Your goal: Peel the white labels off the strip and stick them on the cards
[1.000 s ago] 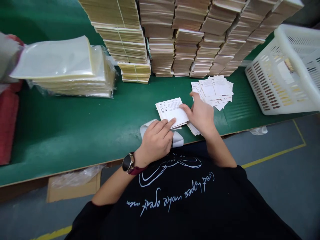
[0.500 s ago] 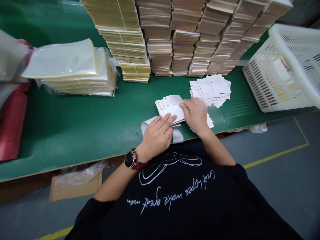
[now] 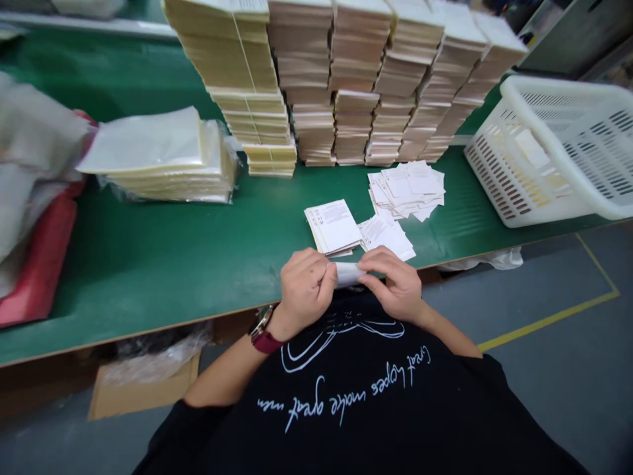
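Between both hands, at the table's front edge, is a whitish strip (image 3: 347, 272), curled and apparently of paper or film. My left hand (image 3: 306, 287) is closed around its left end, thumb on top. My right hand (image 3: 394, 284) pinches the other end between thumb and fingers. Just beyond the hands lies a small stack of white printed cards (image 3: 339, 227), its edges slightly uneven. Touching its right side are a few loose printed cards (image 3: 388, 236), partly behind my right hand. A larger spread pile of cards (image 3: 410, 186) lies farther back.
Tall stacks of paper pieces (image 3: 356, 59) line the back of the green table (image 3: 173, 264). At left sit a plastic-wrapped pack of sheets (image 3: 158, 148) and a red bag (image 3: 42, 254). A white perforated basket (image 3: 514, 165) stands at right.
Both hands have left the card stack and drawn back to the table edge. They now grip the whitish strip, which lay curled beneath my left hand before. The view has tilted up slightly.
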